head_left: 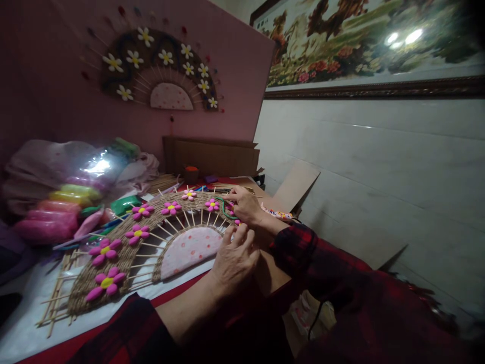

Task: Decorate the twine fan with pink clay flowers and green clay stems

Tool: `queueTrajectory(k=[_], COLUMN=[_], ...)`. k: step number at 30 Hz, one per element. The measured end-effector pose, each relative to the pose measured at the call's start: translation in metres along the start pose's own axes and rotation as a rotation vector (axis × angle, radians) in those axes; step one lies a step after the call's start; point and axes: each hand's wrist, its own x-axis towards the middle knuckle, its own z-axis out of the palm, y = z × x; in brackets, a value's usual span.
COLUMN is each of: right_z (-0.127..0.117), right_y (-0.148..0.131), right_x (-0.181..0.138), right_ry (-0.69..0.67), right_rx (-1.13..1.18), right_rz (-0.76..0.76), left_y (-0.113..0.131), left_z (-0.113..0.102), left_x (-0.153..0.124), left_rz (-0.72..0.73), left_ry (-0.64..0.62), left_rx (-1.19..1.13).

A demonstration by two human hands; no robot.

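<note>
A fan-shaped twine panel on thin sticks lies across the table, bearing pink flowers with yellow centres. At its inner middle sits a half-round pad of pale pink, red-dotted cloth. Near the panel's right end, a thin green strand curves over the twine. My right hand has its fingers closed at this strand, pressing it to the twine. My left hand is closer to me, fingers curled and pressed together at the panel's right end. What its fingertips hold, if anything, is hidden. A pink flower shows just above them.
Bags of coloured clay lie on the left beside crumpled pale cloth. Behind the panel are a cardboard piece and an orange-topped pot. A finished-looking fan with white flowers hangs on the pink board. A tiled wall borders the right.
</note>
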Motion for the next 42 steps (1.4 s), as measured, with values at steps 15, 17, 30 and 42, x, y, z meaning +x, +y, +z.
queueTrajectory(k=[15,17,30,42], right_z=[-0.013,-0.011,-0.014,-0.033], right_y=[-0.007,-0.007,-0.005,-0.003], right_x=[-0.02,-0.021,-0.025,-0.053], right_ry=[-0.111,-0.155,-0.181,-0.199], right_rx=[-0.103,-0.142,-0.149,-0.188], right_rz=[-0.078,-0.109,-0.153,-0.114], left_y=[0.002,0.002,0.002,0.003], left_z=[-0.002,-0.003,-0.008,-0.013], left_x=[0.001,0.002,0.003,0.008], left_rz=[0.038,0.038,0.108,0.305], left_ry=[-0.031,-0.04,0.064,-0.083], left_rx=[-0.049,-0.056,-0.189,-0.342])
